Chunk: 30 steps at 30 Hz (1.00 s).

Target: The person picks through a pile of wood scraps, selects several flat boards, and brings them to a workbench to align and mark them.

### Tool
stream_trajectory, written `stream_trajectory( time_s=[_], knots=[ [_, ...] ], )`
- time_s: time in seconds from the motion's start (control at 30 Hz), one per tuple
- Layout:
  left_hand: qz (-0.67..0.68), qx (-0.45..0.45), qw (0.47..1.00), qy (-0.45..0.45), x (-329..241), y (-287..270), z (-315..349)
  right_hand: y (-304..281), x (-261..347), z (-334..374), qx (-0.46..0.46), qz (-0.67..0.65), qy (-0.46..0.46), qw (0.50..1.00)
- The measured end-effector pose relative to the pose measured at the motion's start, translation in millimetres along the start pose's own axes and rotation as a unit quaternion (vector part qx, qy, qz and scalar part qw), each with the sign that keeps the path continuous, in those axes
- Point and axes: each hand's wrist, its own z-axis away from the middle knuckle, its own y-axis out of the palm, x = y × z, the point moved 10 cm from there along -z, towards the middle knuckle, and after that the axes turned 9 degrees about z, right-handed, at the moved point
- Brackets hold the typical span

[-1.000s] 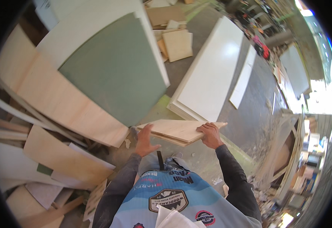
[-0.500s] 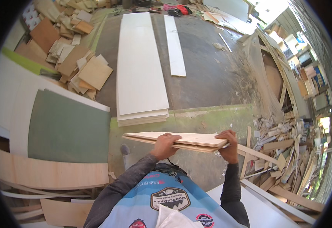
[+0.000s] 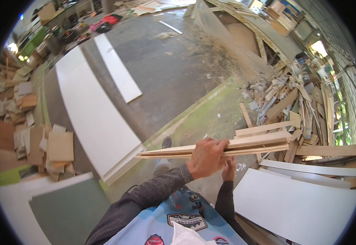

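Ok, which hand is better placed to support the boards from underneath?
Probably the right hand: it shows just below the boards, though whether it touches them is unclear. The left hand is gripping them, its fingers over the top.

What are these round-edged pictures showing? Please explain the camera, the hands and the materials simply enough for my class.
There is no robot here: these are a person's own bare hands. A wide fisheye camera worn on the head looks down, so straight edges bend near the rim. The left hand grips a few thin, pale wooden boards from above. The right hand is at their lower edge; how firmly it holds is unclear. On the grey floor lie a stack of long white panels and one narrower white strip. Scrap wood is heaped at right.
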Motion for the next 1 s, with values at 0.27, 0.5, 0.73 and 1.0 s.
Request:
stream_trajectory(
  time_s=[0.27, 0.5, 0.73, 1.0],
  knots=[
    [0.104, 0.106, 0.986, 0.073, -5, 21, -190, 43, 64, -145, -0.022, -0.238, -0.022, 0.971],
    [0.096, 0.246, 0.956, 0.129, -14, 74, -349, 4, 79, -268, -0.119, -0.354, -0.063, 0.926],
    [0.092, 0.302, 0.929, 0.194, -7, 173, -513, -54, 60, -427, -0.163, -0.429, -0.078, 0.885],
    [0.063, 0.228, 0.948, 0.213, 4, 257, -761, -125, 111, -627, -0.028, -0.382, -0.161, 0.91]
  ],
)
